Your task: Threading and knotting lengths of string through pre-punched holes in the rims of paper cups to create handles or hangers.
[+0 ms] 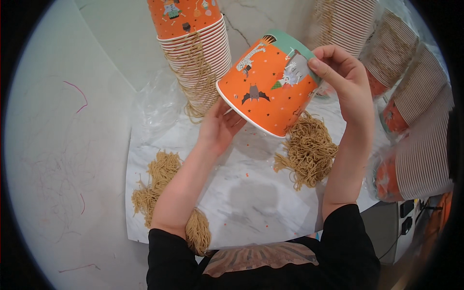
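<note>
Above the desk's [251,203] middle, I'm tilting an orange cup [268,87] sideways, left hand [220,128] cradling its rim, right hand [343,77] clamped on its base, steadying it.

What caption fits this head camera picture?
Both hands, left and right, hold a tilted orange paper bucket above tan string bundles.
</note>
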Motion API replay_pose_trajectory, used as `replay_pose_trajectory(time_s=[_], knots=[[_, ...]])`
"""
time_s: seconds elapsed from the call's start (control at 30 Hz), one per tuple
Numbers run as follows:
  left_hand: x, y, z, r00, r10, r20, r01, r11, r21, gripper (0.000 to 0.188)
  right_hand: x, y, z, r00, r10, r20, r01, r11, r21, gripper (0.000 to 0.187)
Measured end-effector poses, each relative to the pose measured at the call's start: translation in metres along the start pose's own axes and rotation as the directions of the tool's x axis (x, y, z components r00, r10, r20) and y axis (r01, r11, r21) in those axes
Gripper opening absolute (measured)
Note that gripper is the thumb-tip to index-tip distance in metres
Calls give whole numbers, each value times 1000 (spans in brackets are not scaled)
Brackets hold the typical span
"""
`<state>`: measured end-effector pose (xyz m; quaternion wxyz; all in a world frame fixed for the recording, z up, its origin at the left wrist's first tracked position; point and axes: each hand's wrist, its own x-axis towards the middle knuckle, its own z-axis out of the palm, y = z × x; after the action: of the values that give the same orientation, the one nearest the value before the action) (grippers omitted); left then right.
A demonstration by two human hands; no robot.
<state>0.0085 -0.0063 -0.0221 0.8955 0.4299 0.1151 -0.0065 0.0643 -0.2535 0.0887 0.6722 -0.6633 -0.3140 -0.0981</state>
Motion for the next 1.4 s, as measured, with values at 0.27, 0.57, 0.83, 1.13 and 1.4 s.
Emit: replay_pose_trajectory(time_s=[0.27,0.57,0.83,1.13,1.4], knots=[[-43,7,31,992,115,61,-105,984,-142,43,1,4,0,999,32,10,-32,999,-7,16],[-63,30,35,932,344,114,-356,926,122,33,-2,10,-10,985,97,141,-69,979,-192,16],[-77,60,35,878,411,246,-479,763,435,38,-2,40,-90,882,471,-21,-275,477,-835,28],[-89,76,20,935,122,333,-352,439,827,56,5,85,-93,430,901,-55,-507,190,-841,24],[-74,71,15,925,225,307,-377,438,816,51,9,107,-95,398,916,47,-467,246,-850,14]])
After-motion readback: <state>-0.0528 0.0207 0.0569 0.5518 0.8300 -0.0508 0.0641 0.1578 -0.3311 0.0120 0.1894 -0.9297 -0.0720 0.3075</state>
